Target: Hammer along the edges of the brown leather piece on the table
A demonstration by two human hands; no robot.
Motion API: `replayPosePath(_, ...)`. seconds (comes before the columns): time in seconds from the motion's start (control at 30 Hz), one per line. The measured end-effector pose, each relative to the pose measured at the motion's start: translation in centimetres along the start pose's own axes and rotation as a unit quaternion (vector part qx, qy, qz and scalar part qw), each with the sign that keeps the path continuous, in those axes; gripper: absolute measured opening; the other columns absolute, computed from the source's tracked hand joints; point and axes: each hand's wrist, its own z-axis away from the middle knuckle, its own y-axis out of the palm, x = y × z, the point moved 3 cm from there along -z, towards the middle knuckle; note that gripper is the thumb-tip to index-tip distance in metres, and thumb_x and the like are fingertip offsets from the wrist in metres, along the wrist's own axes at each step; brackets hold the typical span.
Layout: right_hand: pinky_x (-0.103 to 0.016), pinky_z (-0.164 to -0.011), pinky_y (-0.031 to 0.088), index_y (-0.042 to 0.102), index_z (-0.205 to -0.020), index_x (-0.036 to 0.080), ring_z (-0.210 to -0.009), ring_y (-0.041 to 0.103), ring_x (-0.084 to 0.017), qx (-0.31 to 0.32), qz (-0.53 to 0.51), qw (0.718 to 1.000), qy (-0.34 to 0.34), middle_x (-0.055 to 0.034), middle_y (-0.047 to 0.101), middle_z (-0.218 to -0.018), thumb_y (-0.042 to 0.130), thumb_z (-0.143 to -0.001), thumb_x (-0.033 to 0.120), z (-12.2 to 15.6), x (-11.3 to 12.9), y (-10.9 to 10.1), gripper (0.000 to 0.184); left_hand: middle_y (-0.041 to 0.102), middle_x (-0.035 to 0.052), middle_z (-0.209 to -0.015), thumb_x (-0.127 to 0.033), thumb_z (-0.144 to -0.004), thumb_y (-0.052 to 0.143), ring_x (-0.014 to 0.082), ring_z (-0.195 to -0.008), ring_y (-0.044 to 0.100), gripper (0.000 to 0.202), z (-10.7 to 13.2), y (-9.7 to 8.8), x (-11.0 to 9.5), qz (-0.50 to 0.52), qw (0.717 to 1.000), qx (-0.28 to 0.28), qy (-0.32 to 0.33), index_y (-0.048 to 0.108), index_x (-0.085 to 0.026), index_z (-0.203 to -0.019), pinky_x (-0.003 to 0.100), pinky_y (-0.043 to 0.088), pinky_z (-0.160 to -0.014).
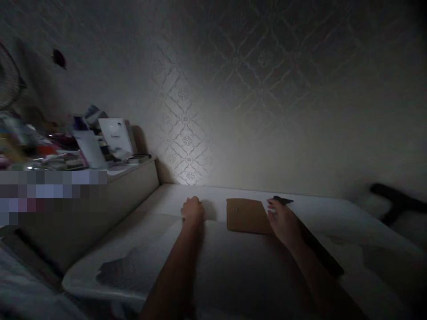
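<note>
The room is dim. My left hand (192, 209) rests as a closed fist on the white table (333, 213), and I cannot see anything in it. My right hand (283, 220) lies on the right edge of a flat brown cardboard envelope (246, 215), fingers curled over it. A small dark object (283, 200) lies just beyond my right fingertips. A long dark strip (320, 249) runs along under my right forearm.
A low cabinet (133, 186) at the left carries a pile of boxes, papers and a white tablet-like box (116, 135). A patterned wall (233, 111) stands right behind the table. A dark chair part (395, 202) shows at far right.
</note>
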Motion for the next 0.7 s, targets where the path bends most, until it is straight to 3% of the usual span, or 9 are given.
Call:
replayPosePath(0.07, -0.036, -0.090, 0.048, 0.059, -0.118, 0.017, -0.099, 0.062, -0.022, 0.043, -0.036, 0.996, -0.064, -0.0101, 0.069, -0.106, 0.040, -0.087, 0.016, 0.5, 1.3, 1.3, 0.036, 0.067, 0.0206, -0.115, -0.016, -0.089, 0.047, 0.0295, -0.110, 0.063, 0.033, -0.3, 0.2, 0.2, 0.002, 1.000, 0.000, -0.003, 0.065, -0.012, -0.117, 0.034, 0.050, -0.080)
replayPosePath(0.17, -0.040, -0.098, 0.045, 0.057, -0.126, 0.019, -0.110, 0.060, -0.023, 0.093, -0.057, 0.988, -0.108, -0.0100, 0.066, -0.118, 0.042, -0.089, 0.019, 1.4, 2.5, 2.8, 0.040, 0.066, 0.0202, -0.116, -0.020, -0.091, 0.047, 0.0291, -0.109, 0.063, 0.033, -0.5, 0.3, 0.4, 0.003, 1.000, -0.008, 0.000, 0.065, -0.013, -0.117, 0.033, 0.050, -0.080)
replayPosePath(0.3, -0.041, -0.103, 0.042, 0.049, -0.137, 0.015, -0.119, 0.055, -0.023, 0.144, -0.061, 0.982, -0.102, -0.0137, 0.060, -0.130, 0.041, -0.092, 0.023, 1.9, 2.8, 3.6, 0.046, 0.066, 0.0187, -0.116, -0.021, -0.089, 0.049, 0.0282, -0.109, 0.063, 0.028, -0.2, 0.0, -0.2, 0.013, 0.998, -0.031, 0.047, 0.069, -0.014, -0.109, 0.031, 0.048, -0.082)
replayPosePath(0.4, -0.039, -0.105, 0.041, 0.049, -0.136, 0.014, -0.122, 0.054, -0.022, 0.166, -0.057, 0.980, -0.094, -0.0140, 0.058, -0.132, 0.042, -0.092, 0.023, 1.9, 3.2, 3.3, 0.045, 0.069, 0.0142, -0.113, -0.021, -0.086, 0.055, 0.0251, -0.106, 0.064, 0.022, 0.1, 0.2, -1.8, 0.091, 0.988, -0.022, 0.124, 0.071, -0.015, -0.099, 0.030, 0.048, -0.085)
replayPosePath(0.57, -0.039, -0.102, 0.042, 0.051, -0.135, 0.015, -0.119, 0.056, -0.023, 0.196, -0.036, 0.974, -0.112, -0.0133, 0.059, -0.131, 0.047, -0.091, 0.023, 2.0, 4.4, 2.5, 0.046, 0.074, 0.0079, -0.087, -0.019, -0.079, 0.062, 0.0186, -0.086, 0.066, 0.011, 1.4, 1.9, -5.1, 0.302, 0.906, 0.057, 0.291, 0.072, -0.014, -0.080, 0.027, 0.048, -0.082)
replayPosePath(0.7, -0.040, -0.100, 0.043, 0.053, -0.134, 0.017, -0.117, 0.057, -0.025, 0.208, -0.020, 0.971, -0.119, -0.0126, 0.059, -0.132, 0.049, -0.090, 0.026, 2.2, 4.9, 2.2, 0.045, 0.072, 0.0075, -0.078, -0.025, -0.077, 0.063, 0.0174, -0.075, 0.064, 0.015, 2.1, 3.1, -5.9, 0.376, 0.874, 0.092, 0.293, 0.071, -0.012, -0.077, 0.026, 0.049, -0.073)
